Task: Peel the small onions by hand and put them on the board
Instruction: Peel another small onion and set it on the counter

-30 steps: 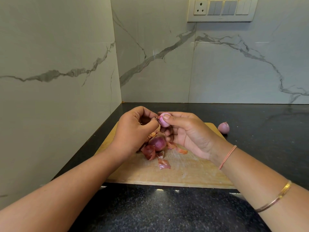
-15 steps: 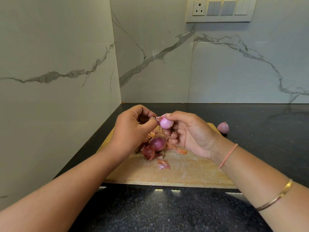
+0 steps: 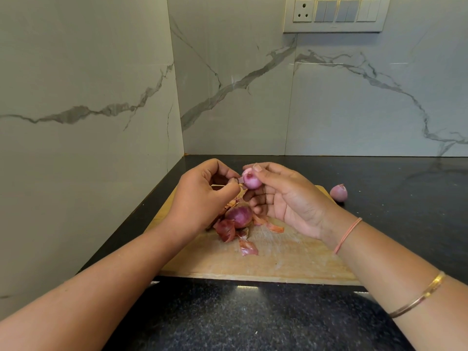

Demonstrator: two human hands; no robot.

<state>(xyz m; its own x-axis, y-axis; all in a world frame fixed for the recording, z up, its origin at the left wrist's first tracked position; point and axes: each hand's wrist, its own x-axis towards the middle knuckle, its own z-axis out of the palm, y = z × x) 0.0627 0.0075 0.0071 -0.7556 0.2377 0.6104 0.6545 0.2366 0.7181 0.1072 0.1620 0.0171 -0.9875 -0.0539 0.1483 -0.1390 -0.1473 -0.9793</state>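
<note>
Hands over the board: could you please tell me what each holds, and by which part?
The right hand pinches the small onion, thumb on top, fingers beneath; the left hand pinches skin at its end.

The right arm [image 3: 379, 269] wears a pink thread [image 3: 348, 235] and gold bangle [image 3: 417, 301].

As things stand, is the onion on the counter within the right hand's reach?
Probably yes: nothing stands between the right hand and the counter onion, which lies just off the board. But it pinches the held onion, so that must go down first.
</note>
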